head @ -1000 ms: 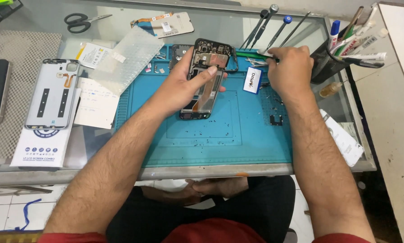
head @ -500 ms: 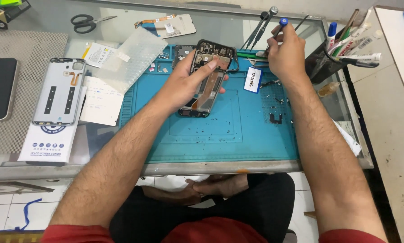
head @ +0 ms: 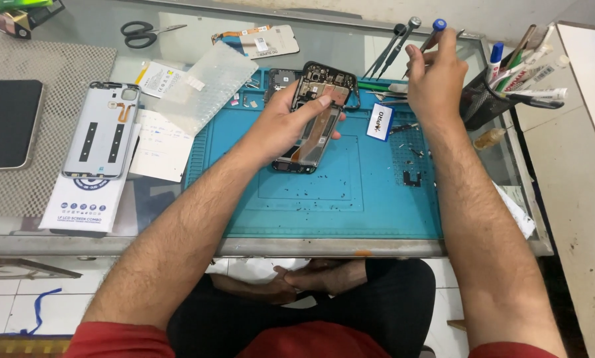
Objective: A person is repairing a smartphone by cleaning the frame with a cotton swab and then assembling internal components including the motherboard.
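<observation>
The phone lay opened, its back cover set aside left. The left hand gripped it; the right hand pinched a screwdriver. Reassembly remained.

Teal work mat, blue-capped screwdriver, black phone frame, grey back cover.

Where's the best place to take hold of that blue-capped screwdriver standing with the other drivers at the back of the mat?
Probably the upper shaft just under the blue cap of the screwdriver, coming from the right. It leans up and away from the teal mat with its top free, and the right hand already pinches it there; the left hand holds the opened phone.
</observation>
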